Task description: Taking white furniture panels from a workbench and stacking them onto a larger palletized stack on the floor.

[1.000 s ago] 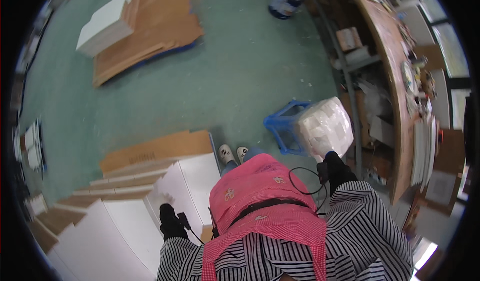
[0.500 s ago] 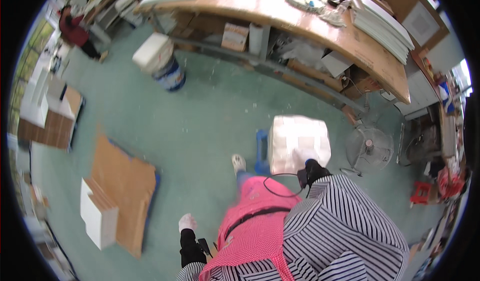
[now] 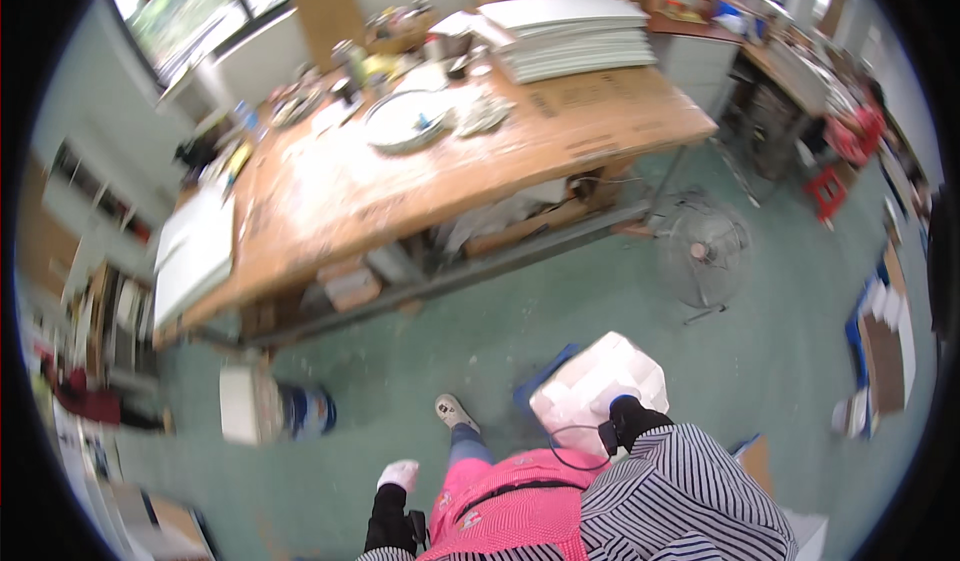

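**White foam block carried at the right side, long desk now filling the view**

The pale, rounded-cornered white foam block (image 3: 598,389) sits low and right of centre, held up in front of the striped-sleeved right arm. The right hand (image 3: 628,413), in a dark glove, lies against the block's near lower edge; its fingers are hidden behind the block and the cuff, so I cannot tell how they are set. The left hand (image 3: 398,475), in a white glove above a dark sleeve, hangs at the lower edge beside the pink apron (image 3: 505,501), touching nothing; whether its fingers are curled or spread cannot be made out.

Half a second ago the block stood higher in the view, with the wooden desk (image 3: 440,181) only across the top; now the desk spreads over the upper half, and the white-and-blue bucket (image 3: 275,411) lies at the lower left, smeared by blur. The cardboard sheets on the green floor (image 3: 560,311) seen earlier are gone from the left.

A standing fan (image 3: 703,254) shows right of the desk. A stack of white boards (image 3: 575,36) rests on the desk's far end. A blue thing behind the block is mostly covered.
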`<control>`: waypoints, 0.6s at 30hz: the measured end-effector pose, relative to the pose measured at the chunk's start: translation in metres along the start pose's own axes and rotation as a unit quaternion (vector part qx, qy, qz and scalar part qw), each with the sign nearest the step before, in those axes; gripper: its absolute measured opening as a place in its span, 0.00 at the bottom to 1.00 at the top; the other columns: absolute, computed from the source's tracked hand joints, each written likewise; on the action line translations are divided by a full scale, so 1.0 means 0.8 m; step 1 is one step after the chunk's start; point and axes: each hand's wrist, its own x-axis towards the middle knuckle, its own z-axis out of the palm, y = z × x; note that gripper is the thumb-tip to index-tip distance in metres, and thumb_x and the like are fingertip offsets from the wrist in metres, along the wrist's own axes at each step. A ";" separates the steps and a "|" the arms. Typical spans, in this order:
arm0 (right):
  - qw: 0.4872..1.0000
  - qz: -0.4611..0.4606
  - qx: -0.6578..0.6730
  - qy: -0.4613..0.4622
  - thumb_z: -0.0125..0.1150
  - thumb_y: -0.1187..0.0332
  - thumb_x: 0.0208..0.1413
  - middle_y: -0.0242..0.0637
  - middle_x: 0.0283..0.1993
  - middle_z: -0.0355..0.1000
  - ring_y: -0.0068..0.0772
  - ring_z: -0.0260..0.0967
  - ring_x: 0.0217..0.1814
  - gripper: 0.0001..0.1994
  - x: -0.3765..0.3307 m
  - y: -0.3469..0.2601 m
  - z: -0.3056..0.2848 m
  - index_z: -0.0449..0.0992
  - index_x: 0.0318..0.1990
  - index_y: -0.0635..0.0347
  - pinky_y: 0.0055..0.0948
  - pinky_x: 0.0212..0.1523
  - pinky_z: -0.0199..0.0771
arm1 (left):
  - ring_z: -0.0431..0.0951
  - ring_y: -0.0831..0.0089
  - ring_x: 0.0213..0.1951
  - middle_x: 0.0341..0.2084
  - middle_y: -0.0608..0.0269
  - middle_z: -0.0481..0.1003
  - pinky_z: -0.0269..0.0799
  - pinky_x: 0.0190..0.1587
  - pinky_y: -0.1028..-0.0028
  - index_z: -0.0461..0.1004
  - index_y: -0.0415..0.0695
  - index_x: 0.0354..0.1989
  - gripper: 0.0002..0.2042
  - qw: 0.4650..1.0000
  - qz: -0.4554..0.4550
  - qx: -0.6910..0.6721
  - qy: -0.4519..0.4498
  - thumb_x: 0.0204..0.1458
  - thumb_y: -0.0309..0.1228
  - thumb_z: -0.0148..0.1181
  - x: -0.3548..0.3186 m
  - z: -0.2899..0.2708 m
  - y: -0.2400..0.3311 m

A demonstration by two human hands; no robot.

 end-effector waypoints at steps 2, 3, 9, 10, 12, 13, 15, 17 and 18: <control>0.998 0.057 0.041 -0.006 0.42 0.41 0.59 0.46 0.59 0.69 0.49 0.68 0.57 0.31 -0.034 0.008 -0.021 0.72 0.56 0.59 0.41 0.58 0.65 | 0.80 0.58 0.37 0.32 0.55 0.79 0.77 0.38 0.61 0.77 0.46 0.31 0.05 0.990 0.056 0.082 -0.095 0.47 0.29 0.55 0.085 -0.042 -0.041; 0.995 0.068 0.070 -0.008 0.43 0.41 0.58 0.46 0.58 0.69 0.48 0.68 0.57 0.31 -0.032 0.012 -0.015 0.72 0.55 0.59 0.40 0.58 0.65 | 0.80 0.58 0.37 0.34 0.55 0.79 0.77 0.36 0.60 0.77 0.46 0.32 0.06 0.980 0.082 0.120 -0.137 0.48 0.28 0.54 0.122 -0.059 -0.066; 0.968 0.055 0.246 -0.020 0.44 0.40 0.57 0.45 0.55 0.72 0.47 0.70 0.54 0.31 -0.015 -0.060 -0.002 0.75 0.52 0.58 0.39 0.56 0.67 | 0.77 0.57 0.44 0.41 0.52 0.77 0.73 0.45 0.59 0.76 0.44 0.41 0.13 0.955 -0.069 -0.108 -0.267 0.55 0.38 0.51 0.319 -0.169 -0.176; 0.959 0.058 0.277 -0.024 0.44 0.40 0.57 0.45 0.54 0.72 0.46 0.71 0.53 0.31 -0.023 -0.074 -0.006 0.75 0.52 0.58 0.38 0.56 0.67 | 0.79 0.59 0.39 0.36 0.56 0.78 0.74 0.40 0.63 0.76 0.45 0.36 0.11 0.938 -0.143 -0.158 -0.272 0.54 0.37 0.51 0.353 -0.208 -0.145; 0.953 0.030 0.299 -0.026 0.45 0.39 0.56 0.45 0.53 0.73 0.46 0.72 0.52 0.31 -0.027 -0.108 -0.051 0.76 0.51 0.58 0.38 0.56 0.68 | 0.78 0.61 0.41 0.38 0.61 0.79 0.72 0.38 0.65 0.76 0.52 0.37 0.10 0.970 0.086 0.062 -0.218 0.55 0.38 0.47 0.418 -0.230 -0.163; 0.951 0.020 0.307 -0.029 0.45 0.39 0.56 0.45 0.52 0.73 0.45 0.72 0.52 0.31 -0.024 -0.122 -0.075 0.76 0.50 0.58 0.38 0.55 0.68 | 0.78 0.61 0.41 0.38 0.61 0.79 0.72 0.38 0.65 0.76 0.52 0.37 0.10 0.969 0.090 0.065 -0.220 0.55 0.38 0.47 0.446 -0.237 -0.160; 0.891 0.042 0.451 -0.026 0.45 0.39 0.56 0.45 0.51 0.74 0.44 0.72 0.51 0.31 -0.020 -0.128 -0.090 0.77 0.48 0.58 0.37 0.54 0.69 | 0.72 0.65 0.31 0.29 0.67 0.75 0.66 0.28 0.62 0.71 0.53 0.29 0.21 0.873 -0.070 -0.300 -0.378 0.60 0.53 0.36 0.512 -0.293 -0.101; 0.819 0.046 0.571 -0.018 0.45 0.39 0.56 0.45 0.49 0.75 0.44 0.72 0.51 0.31 -0.009 -0.116 -0.116 0.79 0.45 0.59 0.37 0.52 0.69 | 0.80 0.69 0.38 0.37 0.58 0.80 0.77 0.38 0.72 0.80 0.38 0.41 0.27 0.914 0.041 -0.204 -0.349 0.57 0.52 0.46 0.547 -0.377 -0.034; 0.867 0.065 0.492 0.048 0.45 0.39 0.56 0.47 0.48 0.75 0.47 0.72 0.49 0.32 -0.004 -0.102 -0.125 0.78 0.45 0.60 0.40 0.52 0.69 | 0.80 0.65 0.36 0.34 0.56 0.81 0.77 0.40 0.73 0.81 0.36 0.33 0.29 0.905 0.047 -0.237 -0.350 0.58 0.52 0.43 0.563 -0.411 0.011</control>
